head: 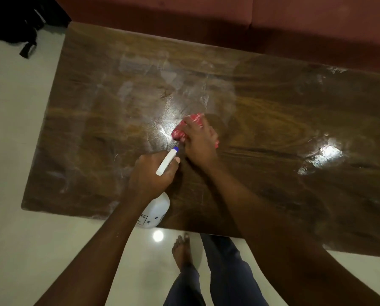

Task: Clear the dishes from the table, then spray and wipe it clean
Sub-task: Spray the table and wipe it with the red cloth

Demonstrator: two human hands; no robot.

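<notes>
Bench [273,120] of dark, glossy wood fills most of the view, its top streaked with pale wet smears from the centre toward 10 o'clock and catching bright glare at the centre and at 3 o'clock. Pale floor [19,129] lies along its 9 o'clock and 6 o'clock sides, with a round light reflected just below the near edge. A maroon sofa [228,16] runs across 12 o'clock, close behind the far edge. A black bag [14,21] sits on the floor at 11 o'clock, apart from the bench. The person's blue-trousered legs [228,272] stand at 6 o'clock, one bare foot [181,250] forward on the floor.

A white spray bottle [157,210] is held tilted above the bench's near edge, its blue-tipped nozzle pointing toward 1 o'clock. The left hand [153,173] carries it, grip closed round the neck below the trigger head. The right hand [199,140], just at 1 o'clock of the nozzle and near the bench's centre, presses a crumpled red-and-white cloth [191,122] onto the wet top. Its grip is bunched over the cloth, which shows at 11 o'clock of the knuckles.
</notes>
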